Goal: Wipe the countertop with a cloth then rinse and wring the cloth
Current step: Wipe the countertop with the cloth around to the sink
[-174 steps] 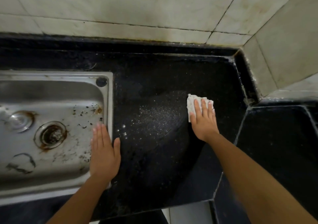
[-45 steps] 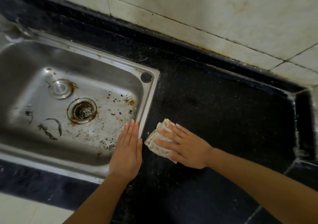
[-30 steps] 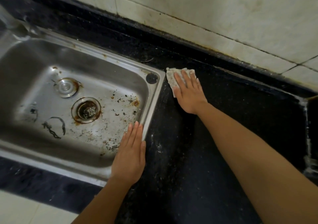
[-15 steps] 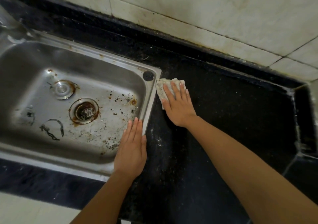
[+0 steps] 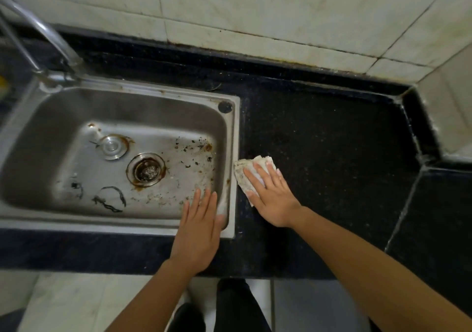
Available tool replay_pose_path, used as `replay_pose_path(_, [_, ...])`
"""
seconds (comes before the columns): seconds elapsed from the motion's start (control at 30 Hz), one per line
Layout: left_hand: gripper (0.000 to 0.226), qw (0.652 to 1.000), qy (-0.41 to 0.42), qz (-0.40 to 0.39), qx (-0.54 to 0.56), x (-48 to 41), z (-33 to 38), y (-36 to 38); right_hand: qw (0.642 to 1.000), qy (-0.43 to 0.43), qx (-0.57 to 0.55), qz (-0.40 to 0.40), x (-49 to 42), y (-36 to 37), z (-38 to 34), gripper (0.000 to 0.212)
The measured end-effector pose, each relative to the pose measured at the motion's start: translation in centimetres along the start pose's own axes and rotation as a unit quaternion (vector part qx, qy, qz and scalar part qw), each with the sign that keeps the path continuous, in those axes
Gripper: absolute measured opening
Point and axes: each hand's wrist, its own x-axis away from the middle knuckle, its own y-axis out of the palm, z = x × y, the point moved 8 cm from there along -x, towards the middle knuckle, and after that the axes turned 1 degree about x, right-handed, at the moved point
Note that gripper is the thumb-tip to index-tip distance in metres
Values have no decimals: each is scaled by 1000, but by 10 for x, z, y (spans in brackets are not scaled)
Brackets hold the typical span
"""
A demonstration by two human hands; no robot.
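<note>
A folded, dirty white cloth (image 5: 242, 172) lies on the black speckled countertop (image 5: 332, 153), right against the sink's right rim. My right hand (image 5: 272, 193) presses flat on the cloth with straight fingers, covering most of it. My left hand (image 5: 199, 229) rests flat with straight fingers on the front right corner of the steel sink (image 5: 231, 137), fingertips over the basin. The basin floor is stained, with crumbs and a rusty drain (image 5: 146, 169).
A metal tap (image 5: 43, 31) arches over the sink's back left corner. Tiled wall runs along the back and angles in at the right. The counter steps to a second dark slab (image 5: 439, 229) at the right. Floor tiles and my legs show below the front edge.
My right hand has drawn the cloth back toward me along the sink's right rim, from near the back corner to the middle. My left hand has stayed on the sink corner.
</note>
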Motion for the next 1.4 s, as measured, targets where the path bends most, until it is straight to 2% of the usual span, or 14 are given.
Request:
replay_pose_path(0.23, [85, 996, 39, -35, -74, 19, -9, 11, 998, 53, -8, 11, 50, 31, -32, 54])
replay_pose_path(0.33, [82, 996, 34, -53, -67, 17, -10, 12, 998, 65, -14, 10, 72, 45, -43, 56])
replay_pose_path(0.47, [61, 994, 28, -77, -71, 16, -11, 12, 999, 47, 11, 6, 97, 58, -51, 58])
replay_pose_path(0.6, [71, 993, 33, -84, -70, 15, -10, 11, 999, 15, 40, 8, 97, 51, -40, 60])
replay_pose_path(0.87, [79, 994, 36, -70, -80, 16, -10, 10, 980, 187, -55, 25, 28, 10, 25, 55])
replay_pose_path(1.03, [98, 993, 46, -73, -84, 17, -9, 11, 966, 240, -90, 26, -16, -12, 45, 57])
replay_pose_path(1.1, [99, 993, 45, -71, -82, 18, -8, 10, 961, 255, -97, 35, -25, -16, 44, 58])
replay_pose_path(1.17, [91, 993, 42, -74, -83, 18, -8, 10, 965, 240, -94, 43, -26, -13, 32, 58])
replay_pose_path(1.33, [82, 991, 22, -94, -92, 16, -11, 14, 988, 140, -37, 56, 20, 23, -16, 59])
replay_pose_path(1.4, [69, 990, 10, -107, -88, 15, -11, 15, 988, 135, -42, 55, 48, 39, -33, 64])
